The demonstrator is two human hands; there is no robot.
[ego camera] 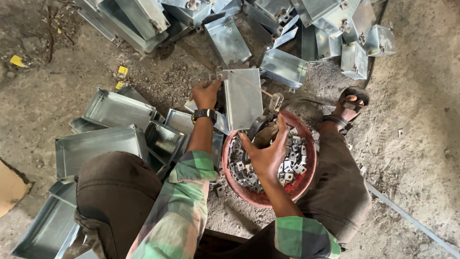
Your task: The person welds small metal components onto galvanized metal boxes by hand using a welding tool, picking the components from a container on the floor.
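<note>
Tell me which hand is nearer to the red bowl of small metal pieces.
Right. The right hand is over the red bowl, reaching among its small metal pieces. The left hand is beyond the bowl, gripping the edge of an upright metal tray.

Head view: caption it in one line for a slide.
Left hand grips a galvanized metal box while right hand reaches into a red bowl of small metal clips.

A shiny metal box (243,97) is held up by the left hand (206,92). Small metal bits (292,165) are touched by the right hand (266,154) in a red bowl (268,199).
</note>
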